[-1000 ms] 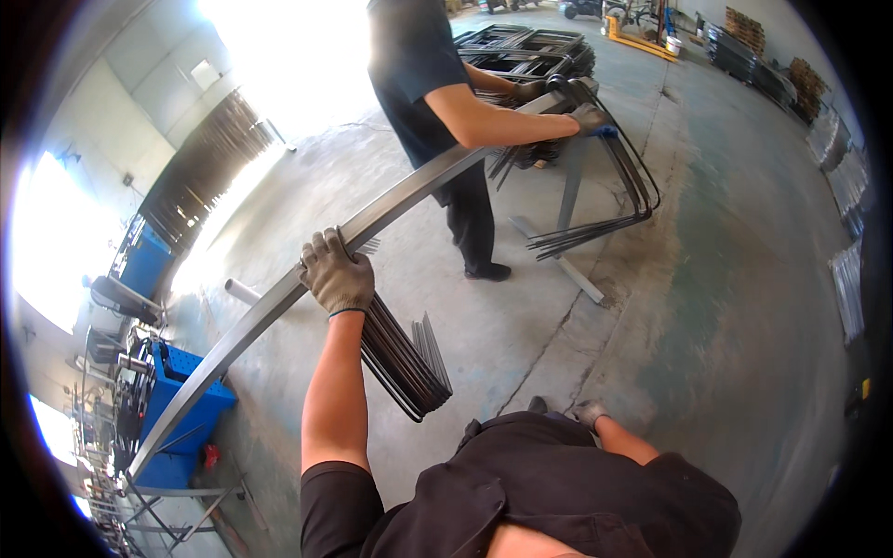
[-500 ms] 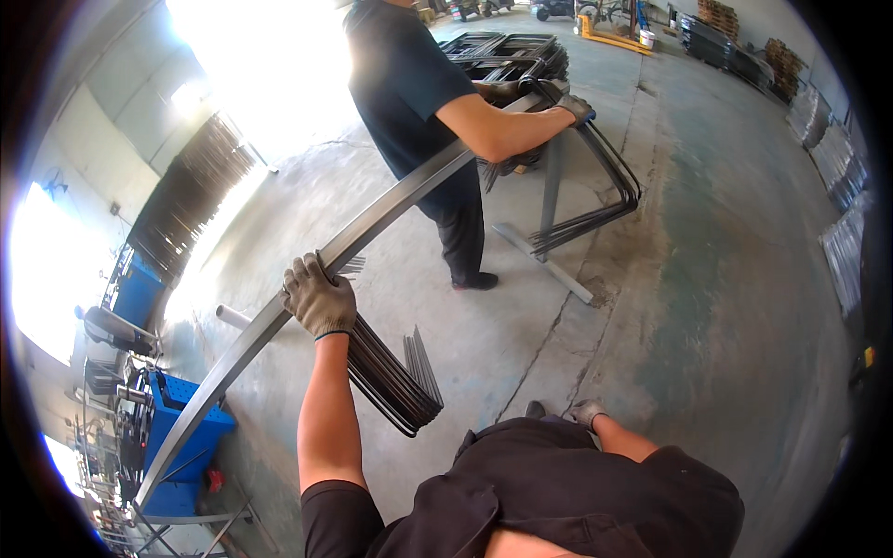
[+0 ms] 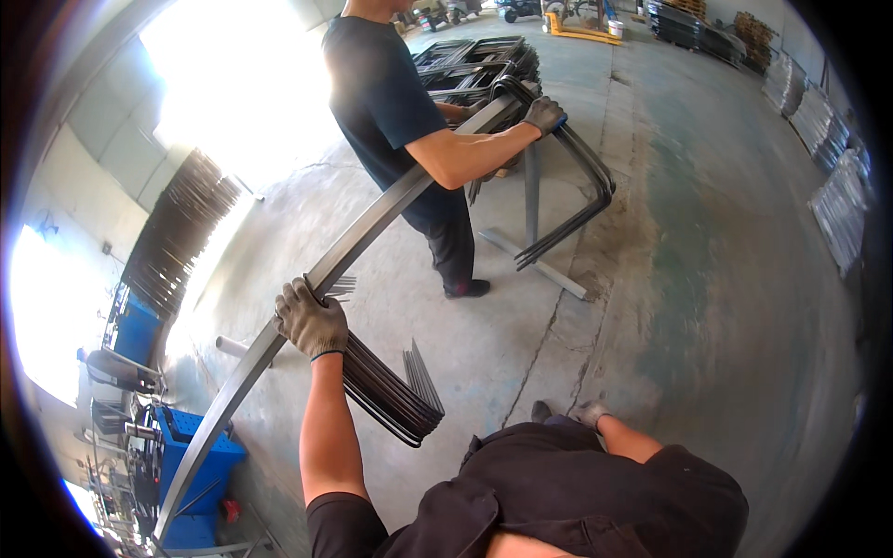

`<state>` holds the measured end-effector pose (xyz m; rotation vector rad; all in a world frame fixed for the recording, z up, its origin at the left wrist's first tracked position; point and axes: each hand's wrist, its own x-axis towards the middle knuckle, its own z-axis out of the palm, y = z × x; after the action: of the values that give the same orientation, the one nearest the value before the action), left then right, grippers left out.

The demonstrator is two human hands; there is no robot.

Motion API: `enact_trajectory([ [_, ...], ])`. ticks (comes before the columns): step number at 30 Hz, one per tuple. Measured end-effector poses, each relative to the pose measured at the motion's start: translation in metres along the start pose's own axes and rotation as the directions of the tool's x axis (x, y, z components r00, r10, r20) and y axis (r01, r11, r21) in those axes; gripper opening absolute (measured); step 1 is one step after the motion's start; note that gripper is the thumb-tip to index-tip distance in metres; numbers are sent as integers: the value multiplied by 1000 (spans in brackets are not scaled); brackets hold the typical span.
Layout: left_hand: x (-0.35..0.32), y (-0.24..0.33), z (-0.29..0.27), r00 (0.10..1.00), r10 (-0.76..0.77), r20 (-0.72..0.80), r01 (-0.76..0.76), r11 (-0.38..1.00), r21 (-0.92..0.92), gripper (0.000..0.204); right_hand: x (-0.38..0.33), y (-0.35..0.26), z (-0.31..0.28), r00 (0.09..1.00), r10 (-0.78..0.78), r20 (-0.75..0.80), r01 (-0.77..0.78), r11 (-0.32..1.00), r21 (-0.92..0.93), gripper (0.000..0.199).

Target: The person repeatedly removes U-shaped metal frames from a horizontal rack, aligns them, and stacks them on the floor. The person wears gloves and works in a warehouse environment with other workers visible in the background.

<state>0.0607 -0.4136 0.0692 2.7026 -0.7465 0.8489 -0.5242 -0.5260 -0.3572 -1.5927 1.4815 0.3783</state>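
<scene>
My left hand (image 3: 313,318), in a tan work glove, is closed over a long grey steel beam (image 3: 370,229) that runs diagonally across the view. Right beside it, a bundle of dark bent metal rods (image 3: 391,395) hangs from the beam with its lower ends turned up. The glove hides where the rods meet the beam. My right hand (image 3: 591,411), also gloved, is low at my waist, mostly behind my dark shirt; its fingers cannot be made out. At the beam's far end, a co-worker's gloved hand (image 3: 545,115) holds several bent rods (image 3: 595,158).
The co-worker (image 3: 381,112) stands close behind the beam. Stacked dark metal frames (image 3: 484,65) are beyond. A metal stand foot (image 3: 535,265) sits on the concrete floor. Blue equipment (image 3: 200,460) is at the left; wrapped stacks (image 3: 823,130) line the right wall.
The view has shifted slightly, so the co-worker and far beam end appear further left. The co-worker's rods have moved a little with that hand. My left hand stays on the beam.
</scene>
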Motion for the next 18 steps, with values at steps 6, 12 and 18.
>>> enact_trajectory([
  [6,-5,2,0,1000,-16,19,16,1000,9,71,-30,12,-11,998,68,-7,-68,991,-118,50],
  [12,-11,2,9,1000,-17,-4,17,999,47,76,-33,56,-12,994,89,-57,-95,989,-110,46],
  [18,-30,18,1,998,-43,39,35,982,187,89,51,120,-12,999,-11,-44,11,1000,7,30],
])
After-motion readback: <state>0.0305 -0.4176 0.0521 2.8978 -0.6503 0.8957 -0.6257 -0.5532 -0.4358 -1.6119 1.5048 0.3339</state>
